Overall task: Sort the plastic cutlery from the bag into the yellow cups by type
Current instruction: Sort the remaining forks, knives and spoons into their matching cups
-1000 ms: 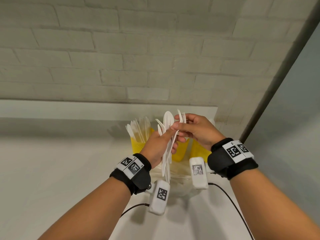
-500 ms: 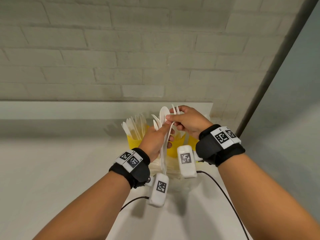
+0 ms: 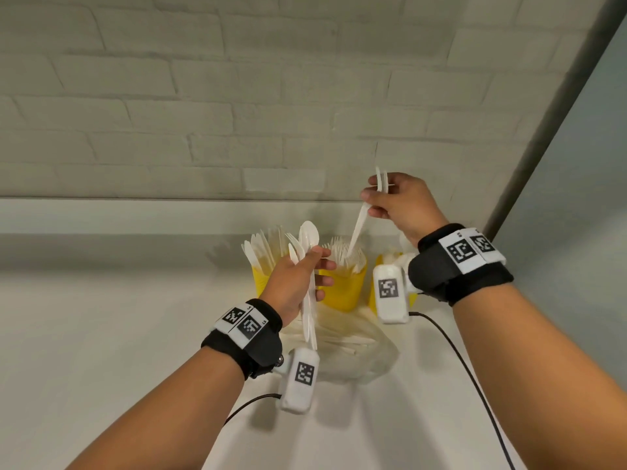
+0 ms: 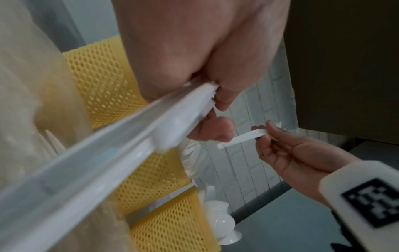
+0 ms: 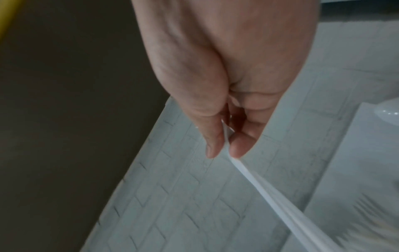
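Observation:
Three yellow mesh cups stand in a row by the wall: the left cup (image 3: 259, 283) with knives, the middle cup (image 3: 342, 288) with forks, the right cup (image 3: 380, 266) partly hidden behind my right wrist camera. My left hand (image 3: 300, 279) grips a bundle of white cutlery (image 3: 308, 239), spoons and forks, in front of the left and middle cups. My right hand (image 3: 390, 201) pinches a white fork (image 3: 359, 225) between thumb and finger (image 5: 218, 148), its handle end slanting down over the middle cup. The clear bag (image 3: 353, 347) lies in front of the cups.
A white brick wall (image 3: 237, 96) with a ledge (image 3: 118, 215) runs behind the cups. A grey panel (image 3: 576, 198) closes the right side. Black cables (image 3: 458, 354) trail from both wrist cameras across the white table (image 3: 101, 334).
My right hand has pulled a fork out of the bundle and moved up and right, over the middle cup. My left hand stays put with the remaining cutlery.

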A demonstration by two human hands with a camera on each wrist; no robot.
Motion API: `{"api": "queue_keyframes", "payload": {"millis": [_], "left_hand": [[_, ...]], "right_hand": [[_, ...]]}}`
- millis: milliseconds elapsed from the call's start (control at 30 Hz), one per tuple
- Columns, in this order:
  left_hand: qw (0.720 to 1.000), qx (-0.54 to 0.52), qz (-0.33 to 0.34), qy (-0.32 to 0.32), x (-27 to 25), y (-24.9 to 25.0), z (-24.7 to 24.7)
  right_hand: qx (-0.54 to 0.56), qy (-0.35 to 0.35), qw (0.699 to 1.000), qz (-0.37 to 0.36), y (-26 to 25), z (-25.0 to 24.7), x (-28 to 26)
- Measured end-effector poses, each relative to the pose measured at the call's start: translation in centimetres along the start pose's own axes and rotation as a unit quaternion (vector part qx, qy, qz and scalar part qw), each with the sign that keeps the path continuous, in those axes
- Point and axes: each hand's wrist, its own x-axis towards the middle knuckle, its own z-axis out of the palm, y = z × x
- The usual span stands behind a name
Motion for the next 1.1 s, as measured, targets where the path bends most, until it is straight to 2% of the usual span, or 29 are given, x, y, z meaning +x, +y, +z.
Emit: {"api": "queue_keyframes", "payload": {"millis": [233, 433, 600, 767, 833, 900, 967, 1100], "left_hand": [[0.999, -0.037, 0.008, -0.001, 0.4, 0.6, -0.2], [0.999, -0.038, 0.010, -0.006, 0.4, 0.5, -0.5], [0.999, -0.035, 0.011, -0.009, 0.4, 0.6, -0.3], [0.999, -0.028, 0.014, -0.008, 0.4, 0.7, -0.2], [0.999, -0.025, 0.013, -0.016, 0.2, 0.7, -0.2], [0.999, -0.023, 0.012, -0.035, -0.1, 0.7, -0.1], [0.998, -0.025, 0.013, -0.063, -0.5, 0.8, 0.0], [0.994, -0.021, 0.020, -0.105, -1.0, 1.3, 0.4]], "right_hand": [[-0.169, -0.028, 0.985, 0.019, 5.3, 2.3, -0.7], [-0.318, -0.026, 0.947, -0.036, 6.0, 3.0, -1.6], [-0.422, -0.081, 0.903, -0.026, 4.8, 3.2, -1.4], [-0.405, -0.144, 0.902, -0.027, 3.8, 3.3, -1.8], [-0.372, -0.113, 0.919, -0.071, 3.5, 3.5, -2.0], [-0.291, -0.085, 0.949, -0.092, 3.0, 3.8, -2.5], [-0.210, -0.120, 0.969, -0.053, 2.3, 4.2, -3.0], [-0.148, -0.232, 0.960, 0.050, 1.6, 4.4, -4.1]]}}
